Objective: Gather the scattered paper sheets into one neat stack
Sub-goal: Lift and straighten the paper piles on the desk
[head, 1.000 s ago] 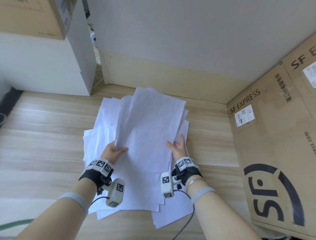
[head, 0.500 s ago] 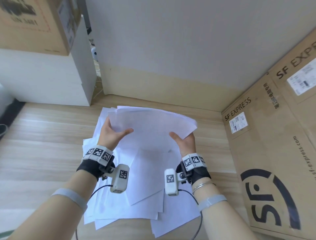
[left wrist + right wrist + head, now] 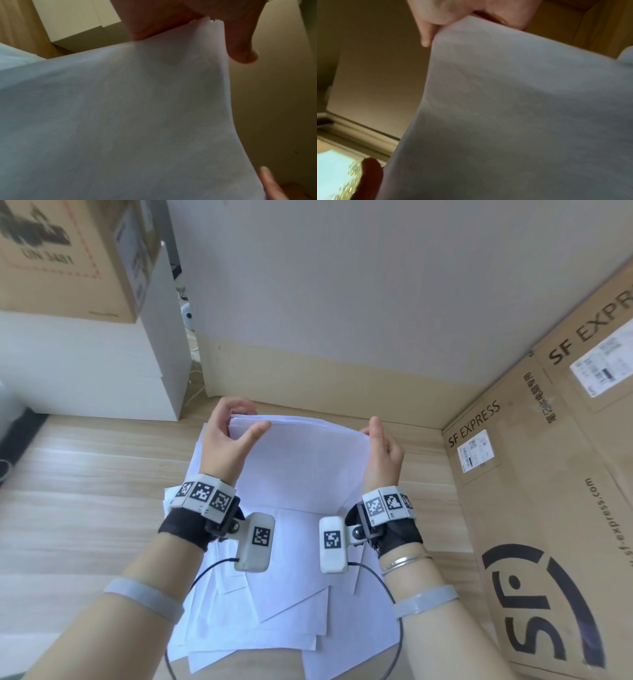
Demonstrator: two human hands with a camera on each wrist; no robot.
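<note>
Upright between both hands [image 3: 308, 440], the paper sheets [image 3: 301, 463] are gripped at their sides

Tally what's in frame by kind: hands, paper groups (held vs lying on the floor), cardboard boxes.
Hands: 2, left hand and right hand
Paper groups: 2, held bundle and loose sheets on the floor
Cardboard boxes: 3, SF Express boxes, brown box
Total: 7

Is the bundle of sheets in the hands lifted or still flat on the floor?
Lifted: the left hand and right hand hold the paper bundle by its top corners, hanging above the scattered sheets.
</note>
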